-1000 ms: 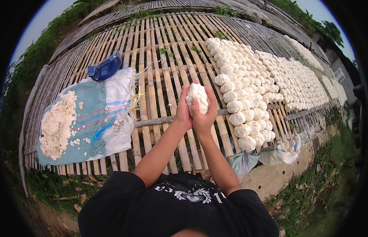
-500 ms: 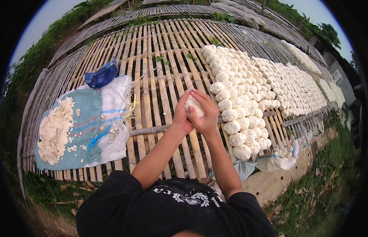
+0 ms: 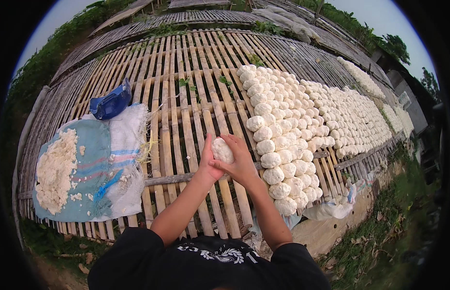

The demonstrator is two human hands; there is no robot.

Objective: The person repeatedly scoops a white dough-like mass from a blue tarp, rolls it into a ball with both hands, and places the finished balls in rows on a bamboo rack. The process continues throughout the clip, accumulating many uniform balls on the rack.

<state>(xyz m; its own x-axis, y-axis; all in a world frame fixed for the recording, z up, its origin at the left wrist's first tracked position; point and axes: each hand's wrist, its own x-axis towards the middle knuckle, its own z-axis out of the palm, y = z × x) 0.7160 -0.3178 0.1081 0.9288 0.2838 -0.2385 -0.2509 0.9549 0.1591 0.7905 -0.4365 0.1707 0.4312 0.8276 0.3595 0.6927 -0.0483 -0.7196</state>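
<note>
Both of my hands are cupped around a white ball of moist-looking mash (image 3: 222, 151), just above the bamboo slats. My left hand (image 3: 206, 163) presses its left side with upright fingers. On the right, my right hand (image 3: 240, 162) curls over it, the thumb crossing below. The ball's upper face shows between the fingers. To the right, similar white balls (image 3: 278, 144) sit packed in slanting rows. At the left, a heap of loose, crumbly white mash (image 3: 55, 169) lies on a blue-green woven sack (image 3: 96, 164).
A blue curved plastic piece (image 3: 111, 101) rests at the far end of a white woven sack (image 3: 130, 195). A bright blue strip (image 3: 108, 184) lies on the sacking. The bamboo platform (image 3: 186, 116) has open gaps between slats. A concrete ledge (image 3: 326, 231) runs below its near right edge.
The whole view has shifted, so the scene sits lower and further left. My fingers have changed position around the ball, and more of its face shows now. Both hands still hold it.
</note>
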